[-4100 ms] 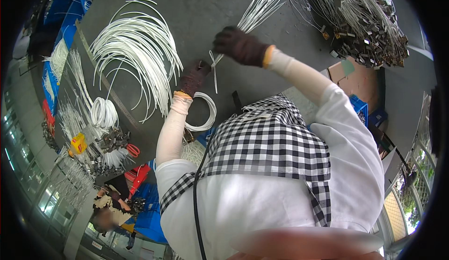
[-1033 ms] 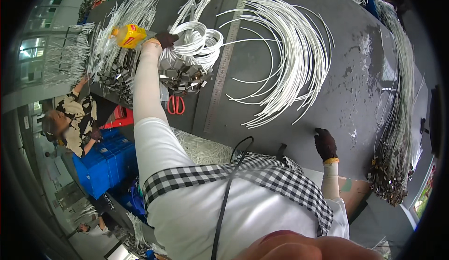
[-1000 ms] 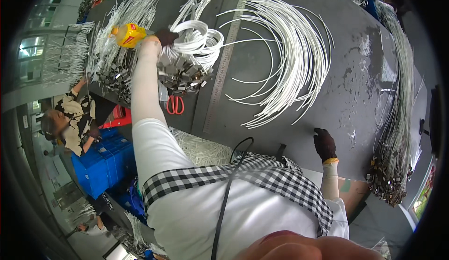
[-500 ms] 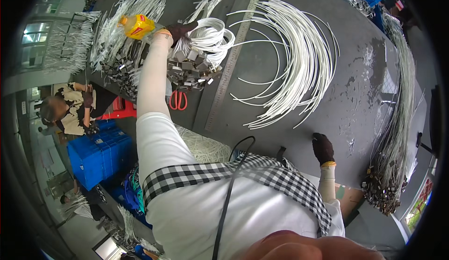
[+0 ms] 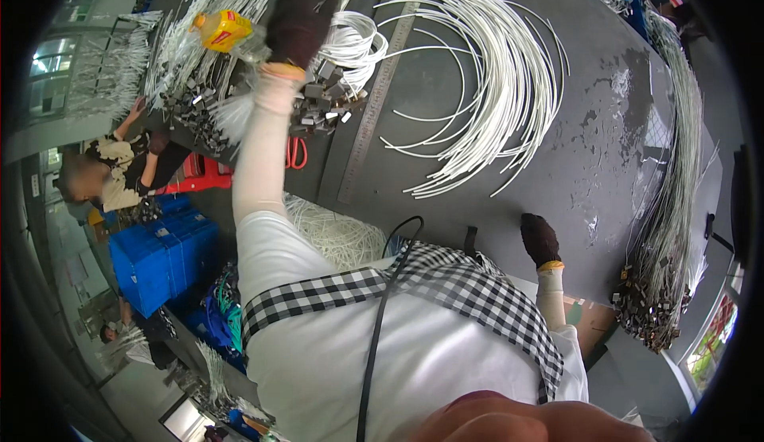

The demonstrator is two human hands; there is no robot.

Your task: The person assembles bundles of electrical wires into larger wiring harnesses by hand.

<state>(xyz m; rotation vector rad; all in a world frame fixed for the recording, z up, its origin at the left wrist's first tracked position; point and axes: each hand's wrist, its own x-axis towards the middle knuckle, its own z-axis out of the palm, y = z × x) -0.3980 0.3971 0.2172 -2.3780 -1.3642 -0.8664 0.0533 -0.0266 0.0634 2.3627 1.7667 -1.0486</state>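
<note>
My left hand (image 5: 301,24), in a dark brown glove, is lifted over the far left of the table beside a coil of white wires (image 5: 352,48). Its fingers are hidden or merge into the dark glove, so whether it holds anything does not show. A clear bottle with a yellow label (image 5: 227,31) lies just left of that hand. Below the coil sit many small metal-grey blocks (image 5: 322,104). My right hand (image 5: 540,237), gloved alike, rests by the table's near edge with its fingers curled together and nothing visible in them. A loose curved bundle of white wires (image 5: 509,84) lies between the hands.
A long metal ruler (image 5: 380,96) crosses the table (image 5: 593,124). Red-handled scissors (image 5: 297,154) lie near its edge. Long thin wires (image 5: 675,147) hang along the right side. Blue crates (image 5: 163,259) stand on the floor at left, near a seated person (image 5: 119,163).
My left hand has risen off the coil and looks larger. The view has shifted slightly, moving the table's contents up and left. My right hand stays by the edge.
</note>
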